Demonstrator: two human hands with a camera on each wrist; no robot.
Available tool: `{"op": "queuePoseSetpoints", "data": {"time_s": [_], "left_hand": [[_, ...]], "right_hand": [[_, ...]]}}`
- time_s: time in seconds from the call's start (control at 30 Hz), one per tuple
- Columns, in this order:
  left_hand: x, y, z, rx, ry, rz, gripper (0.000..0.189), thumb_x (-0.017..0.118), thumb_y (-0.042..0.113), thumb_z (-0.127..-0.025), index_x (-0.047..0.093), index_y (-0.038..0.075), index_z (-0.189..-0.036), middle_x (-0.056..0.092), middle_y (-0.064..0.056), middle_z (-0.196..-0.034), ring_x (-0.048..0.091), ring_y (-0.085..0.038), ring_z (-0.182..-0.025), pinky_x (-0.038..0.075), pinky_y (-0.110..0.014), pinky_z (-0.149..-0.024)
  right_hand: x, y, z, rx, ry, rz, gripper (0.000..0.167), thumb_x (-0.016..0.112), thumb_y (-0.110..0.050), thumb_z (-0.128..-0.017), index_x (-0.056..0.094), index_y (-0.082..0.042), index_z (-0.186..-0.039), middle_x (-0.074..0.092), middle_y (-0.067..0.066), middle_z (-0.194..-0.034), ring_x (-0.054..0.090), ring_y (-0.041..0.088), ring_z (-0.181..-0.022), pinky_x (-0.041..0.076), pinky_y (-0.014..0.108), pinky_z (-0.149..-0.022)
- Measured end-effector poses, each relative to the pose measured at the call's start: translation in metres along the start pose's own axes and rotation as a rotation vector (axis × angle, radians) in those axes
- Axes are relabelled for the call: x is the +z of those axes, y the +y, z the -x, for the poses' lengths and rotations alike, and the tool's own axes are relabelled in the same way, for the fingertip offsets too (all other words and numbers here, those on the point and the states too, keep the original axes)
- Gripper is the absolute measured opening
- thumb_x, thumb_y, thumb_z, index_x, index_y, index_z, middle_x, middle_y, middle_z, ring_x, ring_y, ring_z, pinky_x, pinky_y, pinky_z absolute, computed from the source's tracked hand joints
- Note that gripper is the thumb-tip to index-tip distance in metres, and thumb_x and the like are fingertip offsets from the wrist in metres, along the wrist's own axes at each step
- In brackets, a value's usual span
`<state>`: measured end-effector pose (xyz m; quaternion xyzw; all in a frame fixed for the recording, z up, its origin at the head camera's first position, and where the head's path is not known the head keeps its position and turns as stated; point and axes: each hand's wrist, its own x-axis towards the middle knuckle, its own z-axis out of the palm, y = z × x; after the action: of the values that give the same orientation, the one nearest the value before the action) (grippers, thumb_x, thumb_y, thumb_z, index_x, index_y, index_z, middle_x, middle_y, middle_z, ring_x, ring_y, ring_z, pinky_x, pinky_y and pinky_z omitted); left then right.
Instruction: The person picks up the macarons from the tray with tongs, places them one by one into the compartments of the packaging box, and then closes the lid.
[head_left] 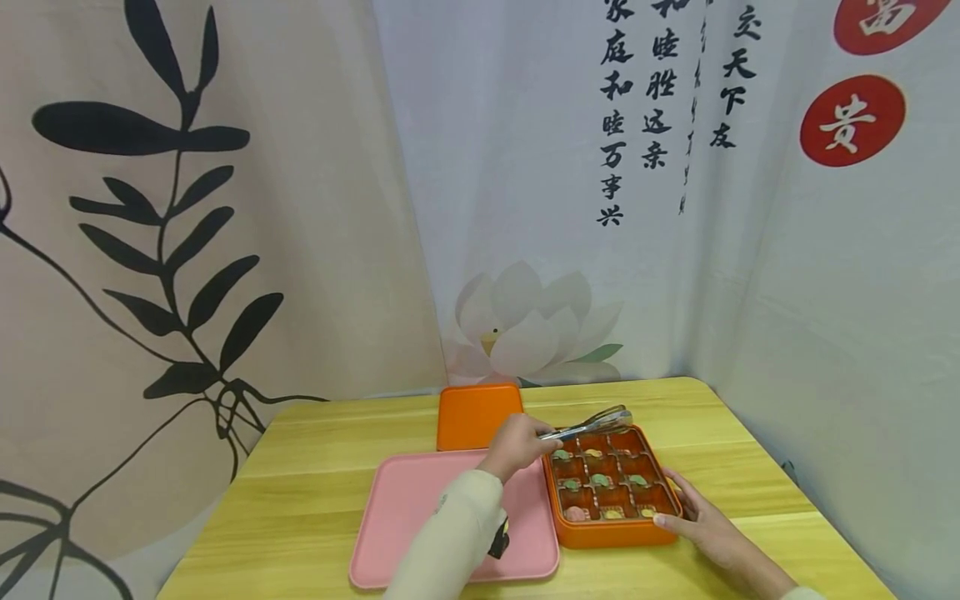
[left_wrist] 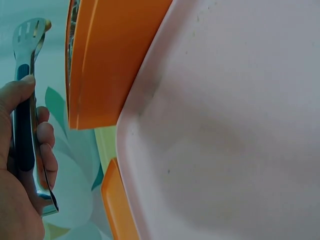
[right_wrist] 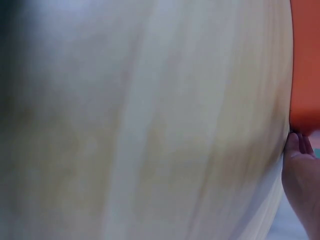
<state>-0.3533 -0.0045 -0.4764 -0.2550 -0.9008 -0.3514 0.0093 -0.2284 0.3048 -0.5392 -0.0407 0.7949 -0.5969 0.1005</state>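
Note:
My left hand (head_left: 519, 446) holds metal tongs (head_left: 577, 430) with dark grips, over the back left part of an orange divided box (head_left: 618, 534). At the tips of the tongs a small yellowish piece (left_wrist: 48, 25) shows in the left wrist view; its kind is too small to tell. Small green, yellow and pink pieces lie in the box's compartments. With my right hand (head_left: 705, 527) I grip the box's front right corner, thumb at the front and fingers along the right side. Only the thumb and some fingers show in the right wrist view.
A pink tray (head_left: 401, 521) lies left of the box, close beside it. Behind the tray is a flat orange lid or tray (head_left: 480, 417). All stand on a yellow wood-grain table (head_left: 292, 492), with a printed curtain (head_left: 337, 208) behind it.

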Motion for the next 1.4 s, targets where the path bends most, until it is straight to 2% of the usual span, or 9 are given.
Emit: {"op": "queuePoseSetpoints", "data": {"time_s": [0.07,0.27,0.4,0.5,0.6,0.7,0.83,1.1,1.4], "left_hand": [[0.003,0.001,-0.001,-0.011,0.007,-0.016,0.020,0.074,0.029,-0.091,0.077,0.011,-0.082,0.057,0.004,-0.057,0.039,-0.009,-0.049,0.032,-0.024,-0.050],[0.009,0.005,-0.002,-0.035,0.032,-0.034,0.030,0.075,0.030,-0.090,0.063,0.016,-0.065,0.033,0.009,-0.051,0.030,-0.009,-0.047,0.027,-0.025,-0.047],[0.010,0.007,-0.002,-0.055,0.032,-0.047,0.036,0.076,0.032,-0.089,0.057,0.018,-0.062,0.029,0.006,-0.054,0.028,-0.010,-0.048,0.027,-0.026,-0.048],[0.009,0.007,-0.002,-0.067,0.040,-0.073,0.020,0.077,0.034,-0.088,0.074,0.017,-0.077,0.053,0.010,-0.062,0.043,-0.006,-0.055,0.039,-0.026,-0.054],[0.007,0.007,-0.001,-0.071,0.049,-0.084,0.020,0.077,0.035,-0.087,0.080,0.019,-0.099,0.071,0.008,-0.087,0.060,-0.008,-0.072,0.051,-0.030,-0.068],[0.005,0.005,-0.001,-0.066,0.065,-0.089,0.026,0.078,0.035,-0.086,0.079,0.018,-0.107,0.074,0.005,-0.098,0.065,-0.011,-0.084,0.053,-0.032,-0.074],[-0.001,-0.001,0.000,-0.069,0.091,-0.055,0.026,0.079,0.034,-0.085,0.079,0.017,-0.104,0.073,0.007,-0.093,0.062,-0.010,-0.074,0.051,-0.029,-0.067],[-0.026,-0.022,0.008,-0.099,0.189,0.023,0.017,0.081,0.027,-0.083,0.078,0.013,-0.092,0.066,0.007,-0.076,0.051,-0.011,-0.061,0.043,-0.027,-0.055],[-0.075,-0.069,0.031,-0.203,0.329,-0.004,0.019,0.080,0.027,-0.083,0.078,0.012,-0.094,0.066,0.004,-0.075,0.052,-0.014,-0.062,0.043,-0.031,-0.059]], "right_hand": [[0.001,0.000,0.000,0.002,0.007,-0.003,0.085,0.063,-0.022,-0.098,0.004,-0.009,-0.159,0.030,0.036,-0.149,0.039,0.046,-0.134,0.039,0.053,-0.103],[0.003,-0.003,0.001,0.018,0.018,-0.005,0.086,0.063,-0.023,-0.098,0.005,-0.011,-0.159,0.028,0.036,-0.150,0.037,0.047,-0.135,0.036,0.057,-0.105],[0.004,-0.003,0.000,0.018,0.018,-0.006,0.086,0.064,-0.023,-0.098,0.005,-0.011,-0.159,0.027,0.036,-0.151,0.036,0.048,-0.135,0.035,0.057,-0.105],[0.003,-0.002,-0.001,0.017,0.005,-0.010,0.086,0.062,-0.023,-0.098,0.003,-0.010,-0.159,0.024,0.036,-0.152,0.033,0.049,-0.137,0.035,0.057,-0.106],[0.002,0.000,-0.002,0.030,0.005,0.001,0.086,0.062,-0.025,-0.099,0.002,-0.011,-0.159,0.019,0.037,-0.153,0.028,0.051,-0.138,0.035,0.058,-0.105],[0.001,0.001,-0.002,0.046,0.018,0.013,0.087,0.063,-0.026,-0.098,0.004,-0.012,-0.159,0.016,0.038,-0.154,0.024,0.052,-0.140,0.035,0.059,-0.105],[0.000,0.001,-0.001,0.058,0.027,0.031,0.087,0.063,-0.027,-0.098,0.004,-0.012,-0.159,0.014,0.039,-0.154,0.020,0.054,-0.140,0.034,0.061,-0.104],[0.002,0.000,0.001,0.039,0.029,0.018,0.086,0.064,-0.026,-0.097,0.005,-0.012,-0.159,0.022,0.037,-0.152,0.029,0.051,-0.138,0.038,0.057,-0.104],[0.002,-0.001,0.000,0.023,0.025,0.017,0.086,0.063,-0.024,-0.098,0.005,-0.010,-0.159,0.023,0.037,-0.151,0.030,0.051,-0.137,0.038,0.056,-0.104]]}}
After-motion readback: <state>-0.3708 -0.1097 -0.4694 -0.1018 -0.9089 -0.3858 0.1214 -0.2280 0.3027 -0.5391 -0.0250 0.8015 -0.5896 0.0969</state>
